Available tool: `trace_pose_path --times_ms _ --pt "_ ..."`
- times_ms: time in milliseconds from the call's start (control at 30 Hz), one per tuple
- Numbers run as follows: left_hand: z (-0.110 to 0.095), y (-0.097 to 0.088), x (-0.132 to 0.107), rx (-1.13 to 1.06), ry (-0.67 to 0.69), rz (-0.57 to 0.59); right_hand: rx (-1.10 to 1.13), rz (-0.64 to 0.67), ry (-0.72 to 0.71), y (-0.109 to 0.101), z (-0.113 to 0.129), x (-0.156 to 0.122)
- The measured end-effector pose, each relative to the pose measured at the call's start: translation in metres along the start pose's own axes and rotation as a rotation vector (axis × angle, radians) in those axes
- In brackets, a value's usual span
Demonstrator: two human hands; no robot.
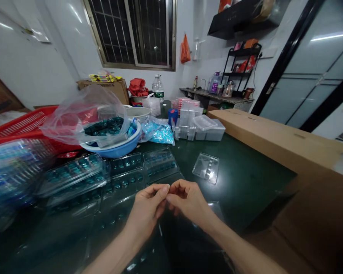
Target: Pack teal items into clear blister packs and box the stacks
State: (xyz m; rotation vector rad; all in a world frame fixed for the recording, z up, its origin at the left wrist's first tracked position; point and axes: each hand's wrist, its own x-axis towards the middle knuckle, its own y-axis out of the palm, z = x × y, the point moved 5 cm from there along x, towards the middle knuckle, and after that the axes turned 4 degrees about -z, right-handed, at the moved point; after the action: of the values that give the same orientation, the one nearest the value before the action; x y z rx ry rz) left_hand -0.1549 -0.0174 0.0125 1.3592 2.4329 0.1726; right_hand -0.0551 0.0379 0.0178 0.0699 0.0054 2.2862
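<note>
The left hand (145,209) and right hand (188,201) are almost closed, their fingertips pinched and meeting in the middle; I cannot tell whether they hold anything. On the desk (246,182) beside them lie clear plastic trays (125,179) filled with teal pieces, while a lone clear tray (205,168) to the right has only a few pieces. Farther back, a blue basin (111,146) holds a plastic bag (85,114) of teal pieces.

Notes: no legible txt from my view. Water btl (158,90) has a label, and purple-labelled bottle (214,83) too, but both approx. too small/blurred to read.
</note>
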Motion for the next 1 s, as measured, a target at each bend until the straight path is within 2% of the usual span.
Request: trace_pose_path --times_ms 167,333,433,567,733,833,900,1000 --pt "0.005 0.005 -0.005 0.111 0.022 0.014 -0.103 -0.162 -0.067 -0.007 -0.007 -0.008" --pt "0.004 0.011 -0.007 0.282 0.106 0.066 -0.126 -0.216 -0.119 -0.015 -0.008 -0.01" --pt "0.003 0.011 -0.007 0.351 0.145 0.06 -0.071 -0.184 -0.082 -0.017 -0.009 -0.011" --pt "0.002 0.011 -0.004 0.358 0.139 0.029 0.04 -0.07 -0.017 -0.014 -0.009 -0.015" --pt "0.005 0.016 -0.001 0.279 0.11 0.121 0.158 -0.022 0.013 -0.019 -0.016 -0.011" --pt "0.008 0.016 0.0 0.31 0.089 0.125 0.14 0.029 0.06 -0.018 -0.023 -0.01" --pt "0.007 0.016 0.0 0.359 0.092 0.098 0.018 -0.024 0.027 -0.018 -0.021 -0.013" --pt "0.002 0.017 -0.001 0.423 0.128 0.03 -0.221 -0.23 -0.152 -0.019 -0.006 -0.021"
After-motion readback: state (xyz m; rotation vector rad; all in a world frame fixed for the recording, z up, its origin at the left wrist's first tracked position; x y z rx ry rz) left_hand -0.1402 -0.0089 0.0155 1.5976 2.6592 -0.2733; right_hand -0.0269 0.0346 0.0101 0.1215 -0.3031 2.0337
